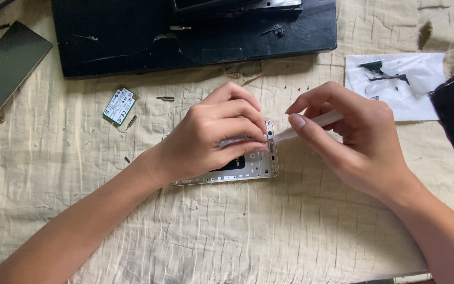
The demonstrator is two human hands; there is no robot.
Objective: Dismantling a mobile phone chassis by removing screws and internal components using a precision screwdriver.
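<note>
My left hand (208, 139) is closed over the opened phone (248, 165) lying flat on the cloth-covered worktop (237, 236); my right hand (353, 142) pinches a thin white tool (311, 125) at its top edge. I judge the phone light, stiff, fragile; best held by its side rims.

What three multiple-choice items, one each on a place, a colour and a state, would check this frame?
1. Where does the small green circuit card lie?
A. left of the left hand
B. on the white paper
C. on the black tray

2. What colour is the cloth under the work?
A. blue
B. cream
C. red

3. How does the right hand stand?
A. flat and empty
B. gripping a white tool
C. out of view

Answers: 1 A, the card lies on the cloth left of the left hand. 2 B, the wrinkled cloth is cream. 3 B, its fingers pinch the white tool, whose tip meets the opened phone.
</note>
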